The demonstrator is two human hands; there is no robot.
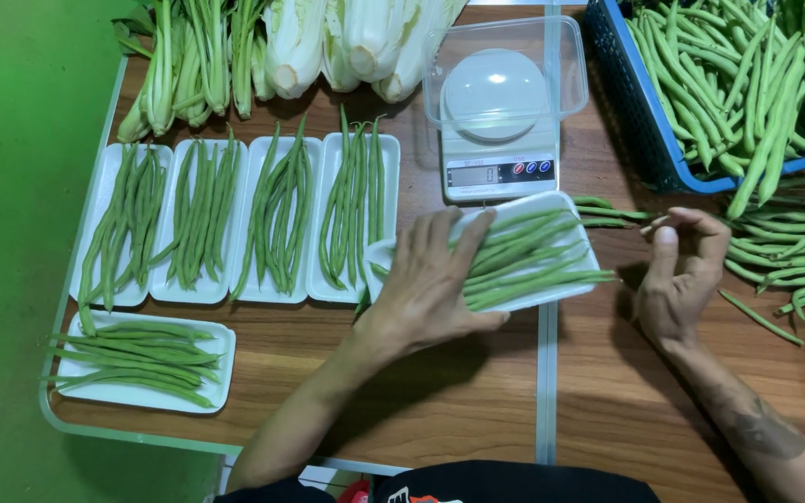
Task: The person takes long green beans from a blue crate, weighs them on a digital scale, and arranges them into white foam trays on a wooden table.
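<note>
The wooden worktop is crowded with greens. Along its far edge lie pale cabbages and leafy stalks, and at the far right a blue basket is heaped with green beans, with more loose beans spilled beside it. A row of four white trays, each filled with long beans laid lengthwise, stands at the left, and a fifth filled tray lies nearer the person, crosswise. A small white kitchen scale with a clear tub upturned over it sits behind the middle.

Just in front of the scale is the tray in hand: a shallow white foam tray, slightly tilted, holding a neat bundle of slim, bright green beans that run along its length and poke out past its right end. The left hand lies flat over the tray's left half, fingers spread wide and pressing on the beans. The right hand hovers just right of the tray, fingers loosely curled, thumb and forefinger pinching the end of a single bean.
</note>
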